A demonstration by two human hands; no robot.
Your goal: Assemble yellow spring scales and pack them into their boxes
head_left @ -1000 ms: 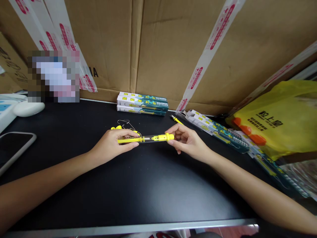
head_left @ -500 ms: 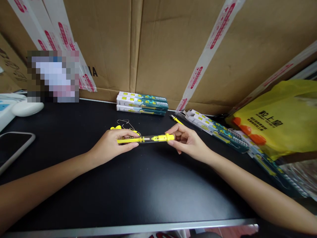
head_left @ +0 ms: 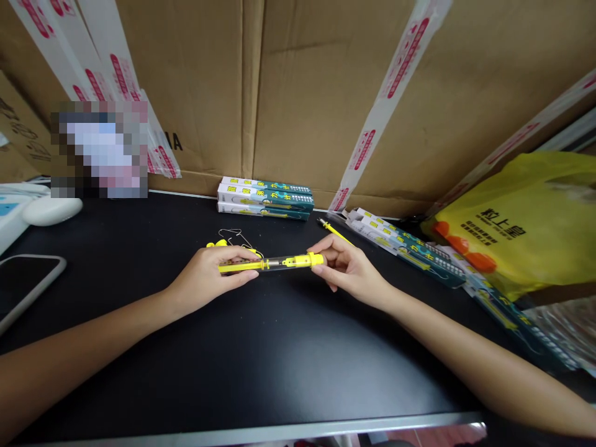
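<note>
A clear tubular spring scale [head_left: 274, 264] with yellow inner parts lies level between my hands, just above the black table. My left hand [head_left: 212, 271] is closed round its left part, thumb in front and fingers behind. The thumb and fingertips of my right hand [head_left: 349, 264] pinch the yellow cap [head_left: 316, 259] at its right end. Behind my left hand, wire hooks [head_left: 237, 236] and yellow plastic pieces [head_left: 218, 243] lie on the table, partly hidden by the fingers. A thin yellow rod with a metal tip [head_left: 331, 228] rests beyond my right hand.
Spring scale boxes [head_left: 265, 200] are stacked at the back against a large cardboard sheet [head_left: 195, 74]. More boxes [head_left: 400, 242] lie at the right beside a yellow plastic bag [head_left: 526, 230]. A phone [head_left: 28, 285] and a white rounded device [head_left: 52, 212] are at the left.
The head view has tilted slightly, so the background sits a little lower. Both hands keep the same grip on the spring scale.
</note>
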